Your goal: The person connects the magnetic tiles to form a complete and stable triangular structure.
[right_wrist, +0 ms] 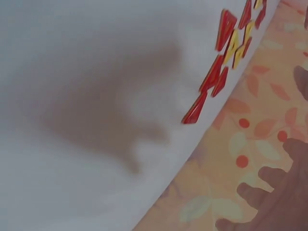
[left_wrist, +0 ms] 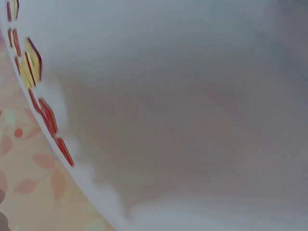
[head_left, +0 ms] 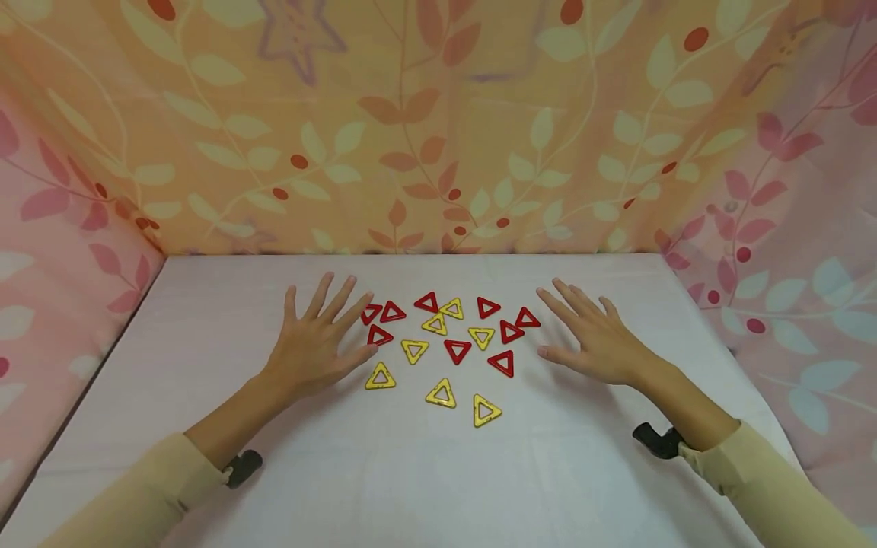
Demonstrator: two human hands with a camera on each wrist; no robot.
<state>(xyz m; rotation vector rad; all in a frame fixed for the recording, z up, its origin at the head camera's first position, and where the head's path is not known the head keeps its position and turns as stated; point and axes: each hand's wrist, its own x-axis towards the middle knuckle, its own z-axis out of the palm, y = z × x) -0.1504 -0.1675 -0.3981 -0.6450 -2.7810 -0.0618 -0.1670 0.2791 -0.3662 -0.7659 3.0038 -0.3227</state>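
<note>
While the left hand [head_left: 311, 346] and right hand [head_left: 599, 342] show spread, empty fingers, red triangles [head_left: 457, 342] and yellow triangles [head_left: 380, 386] lie between them on the worktop [head_left: 438, 479]; left-hand contact is unclear; edge pinches should suit best.

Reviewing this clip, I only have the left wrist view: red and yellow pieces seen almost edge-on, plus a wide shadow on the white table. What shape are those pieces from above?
Observer: From the head view, the red pieces and the yellow pieces lie flat and are hollow triangles with open centres.

Operator: Thanks. Where is the right hand, and is it gripping one of them?

Observer: In the head view, the right hand is to the right of the group, fingers spread, and it grips none of the pieces.
</note>
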